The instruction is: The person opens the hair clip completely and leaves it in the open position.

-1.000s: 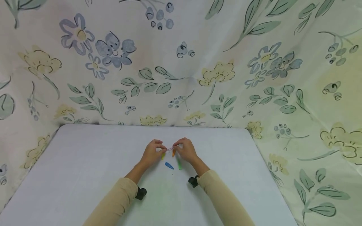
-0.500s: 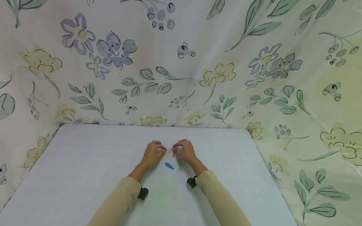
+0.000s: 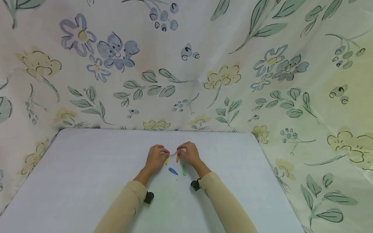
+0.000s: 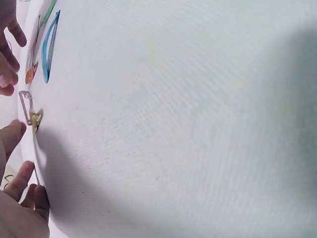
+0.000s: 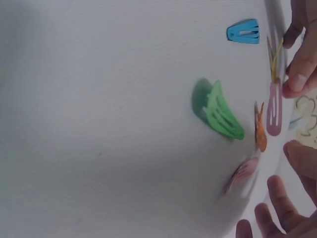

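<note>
Facing the right hand [image 3: 189, 154] across a narrow gap, the left hand [image 3: 154, 157] shows thumb and fingers spread apart, with no clear grip. One of its fingertips lies at the end of a slotted pink snap hair clip [image 5: 274, 121]; whether they touch cannot be told. The right hand's digits are likewise parted and visibly clamp nothing, the nearest tip lying just short of that clip's other end.

At the left fingertips is a yellow snap clip [image 3: 166, 160], its end meeting or overlapping the pink one. Near the right fingertips is an orange snap clip [image 3: 177, 158], with a second pink clip [image 5: 242, 174] close by. Nearer the wearer are a blue snap clip [image 3: 173, 171] and a green snap clip [image 3: 184, 170], set apart on the white table [image 3: 87, 178]. A camera [image 3: 149, 197] is worn below the left wrist; floral cloth [image 3: 175, 61] hangs behind.

Handling assessment: the pink clip is probably best taken by its long edges with thumb and index, clear of the yellow end, to avoid dragging its neighbour. Light pressure is advisable, since a slotted clip may flex or snap over.
</note>
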`<move>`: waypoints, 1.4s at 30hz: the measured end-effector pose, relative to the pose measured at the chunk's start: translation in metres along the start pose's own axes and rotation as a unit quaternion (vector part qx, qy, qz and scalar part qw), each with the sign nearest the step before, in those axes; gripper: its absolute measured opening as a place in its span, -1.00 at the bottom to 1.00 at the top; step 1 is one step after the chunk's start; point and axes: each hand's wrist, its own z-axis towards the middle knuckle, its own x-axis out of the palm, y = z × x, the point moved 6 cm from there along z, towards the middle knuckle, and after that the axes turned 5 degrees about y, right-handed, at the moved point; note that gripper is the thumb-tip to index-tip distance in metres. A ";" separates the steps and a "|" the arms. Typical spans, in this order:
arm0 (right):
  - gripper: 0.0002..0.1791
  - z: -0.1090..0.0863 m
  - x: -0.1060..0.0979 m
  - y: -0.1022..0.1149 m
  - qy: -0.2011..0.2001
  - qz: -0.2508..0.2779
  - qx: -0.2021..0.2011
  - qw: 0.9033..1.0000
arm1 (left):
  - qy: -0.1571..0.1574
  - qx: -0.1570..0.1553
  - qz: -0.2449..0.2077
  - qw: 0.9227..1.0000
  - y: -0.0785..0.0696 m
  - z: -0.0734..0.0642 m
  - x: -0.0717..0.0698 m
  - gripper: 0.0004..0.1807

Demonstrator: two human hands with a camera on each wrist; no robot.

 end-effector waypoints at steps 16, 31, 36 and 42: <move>-0.90 -0.006 0.004 -0.008 0.016 -0.073 0.002 0.997 | 0.035 0.038 0.012 0.999 -0.007 -0.011 0.013 -0.89; -0.94 -0.010 0.003 -0.007 0.023 -0.088 -0.012 0.996 | 0.025 0.052 0.055 0.997 -0.007 -0.012 0.017 -0.78; -0.93 -0.009 0.004 -0.009 0.032 -0.082 -0.012 0.996 | 0.040 0.059 0.062 0.996 -0.007 -0.012 0.016 -0.89; -0.93 -0.011 0.003 -0.007 0.046 -0.080 -0.025 0.995 | 0.047 0.059 0.047 0.996 -0.008 -0.013 0.013 -0.93</move>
